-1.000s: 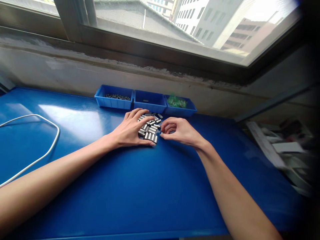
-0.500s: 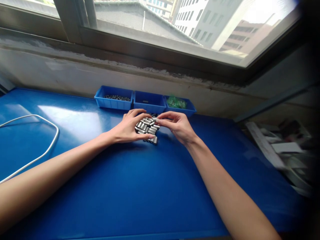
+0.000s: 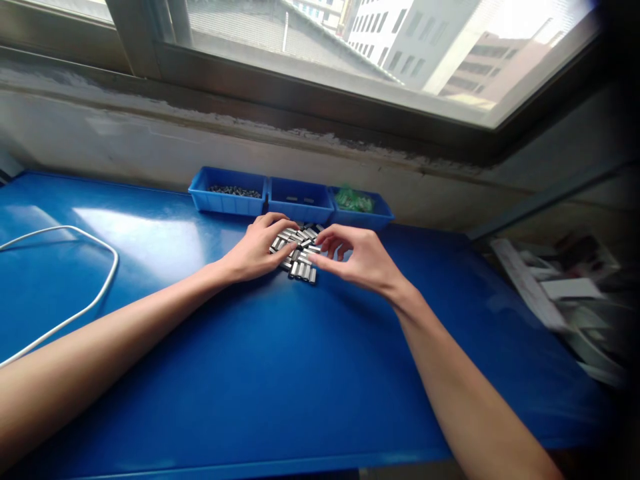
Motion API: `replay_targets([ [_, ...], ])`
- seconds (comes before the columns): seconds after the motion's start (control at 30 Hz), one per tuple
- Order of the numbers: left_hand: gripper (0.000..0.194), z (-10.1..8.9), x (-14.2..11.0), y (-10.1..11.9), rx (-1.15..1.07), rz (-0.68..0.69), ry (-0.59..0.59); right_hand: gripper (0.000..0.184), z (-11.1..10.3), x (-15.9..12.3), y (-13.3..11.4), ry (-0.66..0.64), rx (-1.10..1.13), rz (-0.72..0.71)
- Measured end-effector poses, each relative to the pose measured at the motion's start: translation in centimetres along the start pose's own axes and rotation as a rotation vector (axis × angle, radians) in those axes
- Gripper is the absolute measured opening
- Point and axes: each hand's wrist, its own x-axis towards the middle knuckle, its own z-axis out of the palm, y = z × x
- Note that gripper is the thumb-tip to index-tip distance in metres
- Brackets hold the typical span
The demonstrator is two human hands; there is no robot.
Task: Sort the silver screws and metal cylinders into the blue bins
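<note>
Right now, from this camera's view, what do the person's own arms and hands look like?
The left hand and right hand are ungloved, with no ring or watch visible. The left forearm and right forearm show no sleeve, and each narrows toward the wrist.

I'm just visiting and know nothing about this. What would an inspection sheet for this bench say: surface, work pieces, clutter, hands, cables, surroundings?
Surface: blue table, with a bright patch of light at left.
Work pieces: metal pieces piled near the middle bin, which holds two similar ones; left bin has small dark parts, right bin a green bag.
Clutter: assorted items at far right, too blurred to name.
Hands: left hand curved over the pile's left side; right hand at its right edge, grip unclear.
Cables: one white cord, looped at left.
Surroundings: wall and window behind, buildings outside.
</note>
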Motion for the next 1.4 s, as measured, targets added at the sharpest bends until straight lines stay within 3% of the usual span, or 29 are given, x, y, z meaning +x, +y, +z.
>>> replay_targets([
  [0.07,0.037,0.1,0.0,-0.3,-0.002,0.006,0.024,0.030,-0.1,-0.4,-0.5,-0.158,-0.086,-0.067],
  [0.17,0.036,0.2,0.1,-0.4,-0.003,0.016,0.037,0.023,0.4,-0.3,-0.6,-0.262,-0.144,-0.138],
  [0.53,0.039,0.2,0.0,-0.4,0.024,0.014,0.014,0.015,0.9,-0.1,0.0,-0.260,-0.137,-0.137],
  [0.63,0.039,0.2,0.0,-0.4,0.044,0.012,-0.002,0.014,0.6,-0.2,-0.4,-0.261,-0.134,-0.087],
  [0.83,0.039,0.1,-0.1,-0.2,0.062,0.008,-0.034,0.030,-0.5,-0.5,-0.6,-0.375,-0.016,0.107],
  [1.1,0.039,0.0,-0.1,0.1,0.056,0.007,-0.034,0.030,-1.0,0.0,1.7,-0.258,0.303,0.253],
  [1.4,0.040,0.1,-0.1,0.0,0.063,0.004,-0.043,0.041,-0.5,0.6,2.1,-0.031,0.486,0.181],
])
